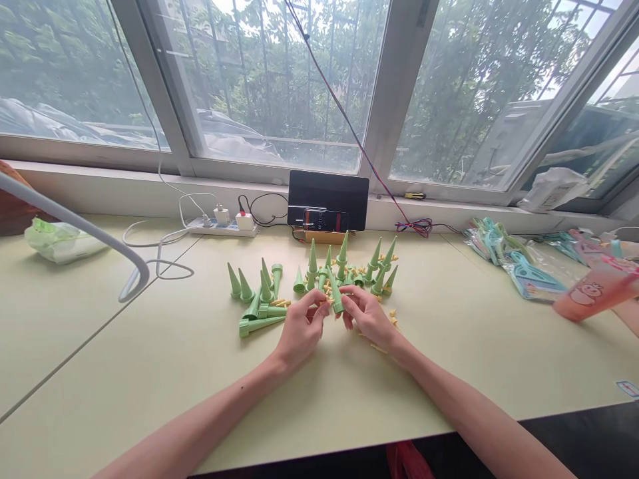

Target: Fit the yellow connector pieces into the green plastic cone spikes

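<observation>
Many green plastic spikes (312,269) stand wide-end-down on the counter (464,313), likely so they won't tip, while the right hand (369,314) pinches another spike (335,291) near its bottom, perhaps to steady it, and the left hand (303,322), almost closed, seems to hold a yellow piece (328,301).

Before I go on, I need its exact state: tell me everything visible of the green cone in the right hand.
The green cone looks like light-green plastic, tapering from a wider base to a pointed tip. It is tilted, the tip pointing away from the person and slightly left, the base toward the person. The right hand grips it near the base. The left hand is close beside it; contact there cannot be told.
</observation>
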The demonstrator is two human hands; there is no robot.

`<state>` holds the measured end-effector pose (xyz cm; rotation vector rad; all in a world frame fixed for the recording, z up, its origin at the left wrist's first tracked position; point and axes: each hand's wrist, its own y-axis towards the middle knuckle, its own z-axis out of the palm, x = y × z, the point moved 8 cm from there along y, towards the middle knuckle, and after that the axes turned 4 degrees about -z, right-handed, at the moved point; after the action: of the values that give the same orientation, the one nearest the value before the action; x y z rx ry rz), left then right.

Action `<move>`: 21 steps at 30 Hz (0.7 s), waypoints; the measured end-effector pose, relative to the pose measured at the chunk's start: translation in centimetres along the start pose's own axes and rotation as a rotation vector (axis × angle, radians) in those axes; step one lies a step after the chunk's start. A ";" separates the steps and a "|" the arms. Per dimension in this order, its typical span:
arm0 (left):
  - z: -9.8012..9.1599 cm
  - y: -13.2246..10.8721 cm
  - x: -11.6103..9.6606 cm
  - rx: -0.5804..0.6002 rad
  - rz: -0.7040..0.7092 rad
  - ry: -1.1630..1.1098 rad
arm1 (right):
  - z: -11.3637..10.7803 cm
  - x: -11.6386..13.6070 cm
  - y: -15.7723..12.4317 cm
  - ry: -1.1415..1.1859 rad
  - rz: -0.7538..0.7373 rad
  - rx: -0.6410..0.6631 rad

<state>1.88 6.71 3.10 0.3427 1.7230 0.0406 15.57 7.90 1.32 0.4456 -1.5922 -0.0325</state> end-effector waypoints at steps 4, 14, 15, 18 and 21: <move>0.0 -0.1 0.1 0.002 -0.005 0.004 | 0.0 0.0 0.1 -0.012 -0.026 0.000; -0.2 0.0 0.2 0.005 -0.012 0.007 | -0.4 0.1 0.2 -0.009 -0.088 0.009; -0.2 0.0 0.2 0.004 -0.013 0.003 | -0.4 0.1 0.2 -0.010 -0.095 0.005; -0.1 0.0 0.2 0.004 -0.017 -0.009 | -0.5 0.0 0.3 -0.019 -0.119 0.000; 0.0 0.0 0.3 0.011 -0.030 -0.018 | -0.4 0.0 0.3 -0.042 -0.145 0.025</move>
<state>1.86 6.82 2.78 0.3249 1.7111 0.0059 15.92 8.24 1.43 0.5824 -1.6008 -0.1328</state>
